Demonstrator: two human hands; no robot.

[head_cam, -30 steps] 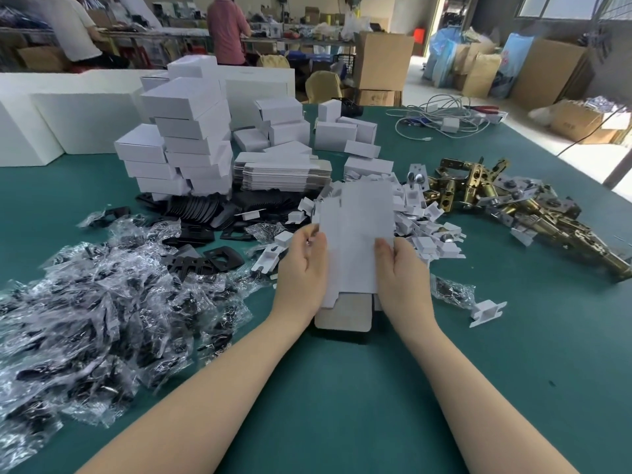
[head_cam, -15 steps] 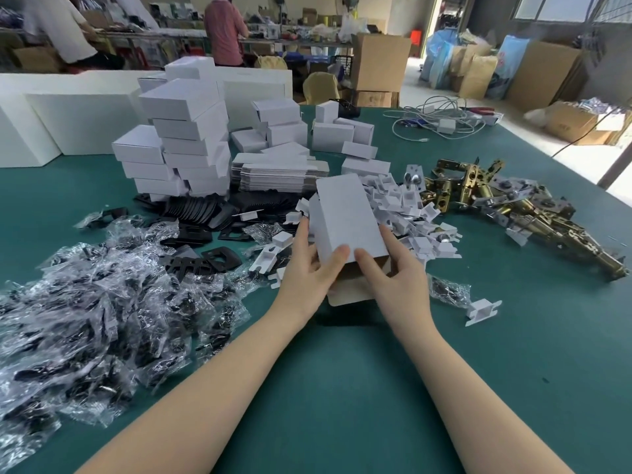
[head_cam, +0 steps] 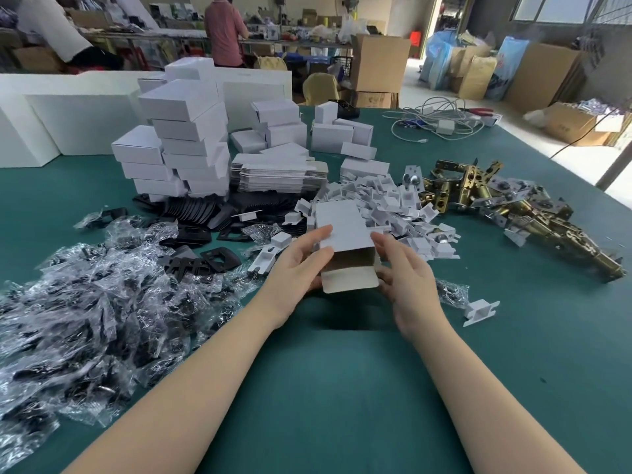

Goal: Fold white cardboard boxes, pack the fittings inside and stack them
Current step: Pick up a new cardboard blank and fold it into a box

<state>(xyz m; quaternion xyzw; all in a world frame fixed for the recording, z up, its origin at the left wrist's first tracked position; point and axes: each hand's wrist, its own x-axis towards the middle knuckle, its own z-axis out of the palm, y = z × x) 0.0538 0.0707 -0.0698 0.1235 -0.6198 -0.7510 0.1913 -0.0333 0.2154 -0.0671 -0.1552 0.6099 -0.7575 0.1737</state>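
Head view: a worker's left hand (head_cam: 301,265) and right hand (head_cam: 405,280) gripped a half-formed white cardboard box (head_cam: 343,246) above the green table (head_cam: 342,388), its near end flap (head_cam: 349,280) hanging open. Uneven squeezing could crush the thin walls. Bagged black fittings (head_cam: 102,319) crowded the left and brass latches (head_cam: 513,206) the right; bare felt lay nearest the worker.

Open table (head_cam: 342,388) near the person, clutter beyond.
From the held box (head_cam: 342,230): bare green cloth toward the person and to the near right. Bagged parts (head_cam: 85,319) crowd the left, white clips (head_cam: 393,206) and flat blanks (head_cam: 277,172) lie just behind, stacked boxes (head_cam: 184,138) rise back-left, brass latches (head_cam: 513,213) sprawl right.
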